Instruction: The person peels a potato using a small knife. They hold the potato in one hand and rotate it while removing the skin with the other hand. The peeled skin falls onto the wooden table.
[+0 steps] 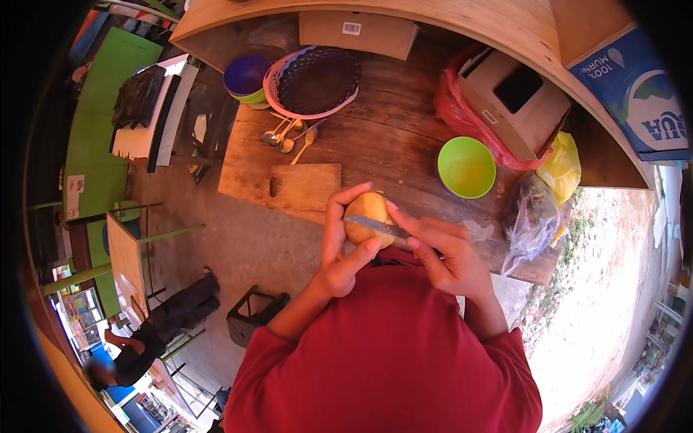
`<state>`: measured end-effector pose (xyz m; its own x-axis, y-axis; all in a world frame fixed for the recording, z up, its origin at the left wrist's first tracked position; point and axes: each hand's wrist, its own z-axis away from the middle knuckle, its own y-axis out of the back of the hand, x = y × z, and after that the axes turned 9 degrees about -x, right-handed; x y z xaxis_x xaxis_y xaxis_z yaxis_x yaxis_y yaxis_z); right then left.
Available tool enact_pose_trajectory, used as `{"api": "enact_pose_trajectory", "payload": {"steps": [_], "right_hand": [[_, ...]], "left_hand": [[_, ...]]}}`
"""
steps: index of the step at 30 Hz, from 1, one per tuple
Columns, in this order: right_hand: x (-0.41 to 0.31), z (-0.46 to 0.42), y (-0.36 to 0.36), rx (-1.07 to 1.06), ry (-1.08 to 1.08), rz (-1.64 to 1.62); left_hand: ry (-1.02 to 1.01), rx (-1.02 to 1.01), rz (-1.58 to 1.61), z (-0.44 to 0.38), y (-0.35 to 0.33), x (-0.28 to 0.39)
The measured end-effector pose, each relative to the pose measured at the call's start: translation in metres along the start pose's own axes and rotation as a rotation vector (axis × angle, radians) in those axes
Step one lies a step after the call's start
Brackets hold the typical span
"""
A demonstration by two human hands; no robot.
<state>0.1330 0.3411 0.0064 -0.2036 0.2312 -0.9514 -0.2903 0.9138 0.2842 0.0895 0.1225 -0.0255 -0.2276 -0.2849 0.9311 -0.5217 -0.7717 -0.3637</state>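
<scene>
My left hand point(340, 265) wraps around a potato point(356, 234), with fingers on its far side and the thumb on its near side. A paler, peeled-looking strip runs down the potato's upper face. In my right hand point(446, 257) is a small knife point(372, 223), its blade lying across the potato and pointing left. The knife's handle is mostly hidden by my fingers. My right forefinger touches the potato's right side. Both hands are in front of my red shirt, over the near edge of the wooden table point(390, 132).
On the table are a wooden cutting board point(306, 187), several spoons point(287, 135), plastic baskets point(319, 81), a green bowl point(466, 168), a purple bowl point(246, 74), a cardboard box point(514, 103) and plastic bags point(533, 208). A black stool point(254, 314) stands left. Another person point(162, 330) is further left.
</scene>
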Motion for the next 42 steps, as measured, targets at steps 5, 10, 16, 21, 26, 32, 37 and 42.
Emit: {"api": "enact_pose_trajectory", "payload": {"steps": [5,10,16,21,26,32,37,42], "right_hand": [[0.006,0.004,-0.005,0.026,-0.040,0.052],[0.011,0.002,-0.006,0.033,-0.036,0.063],[0.005,0.001,-0.002,0.005,-0.016,-0.057],[-0.002,0.002,0.003,-0.043,-0.071,-0.022],[0.002,0.005,-0.005,0.008,-0.076,0.022],[0.005,0.006,-0.008,0.055,-0.102,-0.054],[0.003,0.005,-0.004,-0.014,-0.016,-0.030],[0.001,0.005,-0.008,-0.024,-0.019,-0.023]], "left_hand": [[-0.032,0.014,-0.012,0.000,0.000,-0.004],[0.024,0.022,0.064,0.002,-0.002,-0.004],[-0.050,0.011,0.001,-0.002,-0.001,-0.006],[-0.105,0.005,-0.058,-0.002,0.001,-0.010],[-0.123,-0.016,-0.026,0.000,0.002,-0.010],[-0.116,-0.035,0.041,0.002,0.005,-0.011],[-0.111,0.006,0.012,0.000,0.001,-0.008],[-0.165,0.013,-0.034,0.000,0.005,-0.013]]}}
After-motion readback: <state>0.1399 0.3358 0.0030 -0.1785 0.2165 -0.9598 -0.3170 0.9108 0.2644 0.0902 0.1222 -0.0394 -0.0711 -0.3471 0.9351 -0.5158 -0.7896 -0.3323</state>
